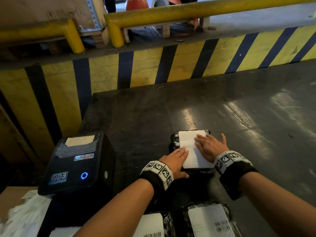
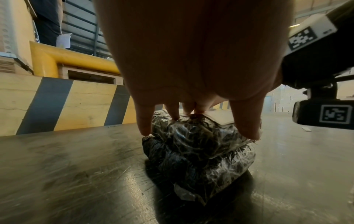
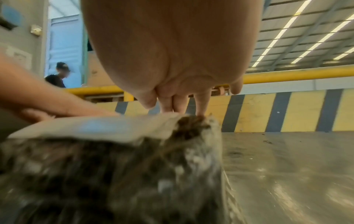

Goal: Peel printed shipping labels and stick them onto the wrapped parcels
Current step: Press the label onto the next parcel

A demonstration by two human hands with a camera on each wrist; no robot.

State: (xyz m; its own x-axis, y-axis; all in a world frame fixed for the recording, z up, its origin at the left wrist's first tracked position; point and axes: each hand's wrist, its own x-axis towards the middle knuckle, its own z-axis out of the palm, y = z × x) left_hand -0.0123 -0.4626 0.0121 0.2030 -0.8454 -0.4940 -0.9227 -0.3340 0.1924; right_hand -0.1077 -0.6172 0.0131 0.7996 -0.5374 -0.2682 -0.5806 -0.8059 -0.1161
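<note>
Both hands lie flat on a white label point(image 1: 191, 151) that covers the top of a black plastic-wrapped parcel point(image 2: 199, 150) sitting on the dark table point(image 1: 239, 103). The left hand point(image 1: 177, 161) has its fingers straight and close together, their tips pressing the label's left edge, while the thumb reaches down along the parcel's near side. The right hand point(image 1: 211, 145) is spread, fingers straight and slightly fanned, pressing the label's right half, with the little finger out past the parcel's right edge. Neither hand grips anything; from the left wrist view the fingertips point(image 2: 145, 128) come down onto the wrap and the label's rim, and the right wrist view shows that hand's fingertips point(image 3: 200, 112) touching the far end of the parcel. To the left of the left hand stands a black label printer point(image 1: 75, 161) with a blue ring light. Below the wrists, nearest the person, lie two more labelled parcels point(image 1: 210, 219). Beyond the fingers rises a yellow and dark striped barrier point(image 1: 153, 65).
</note>
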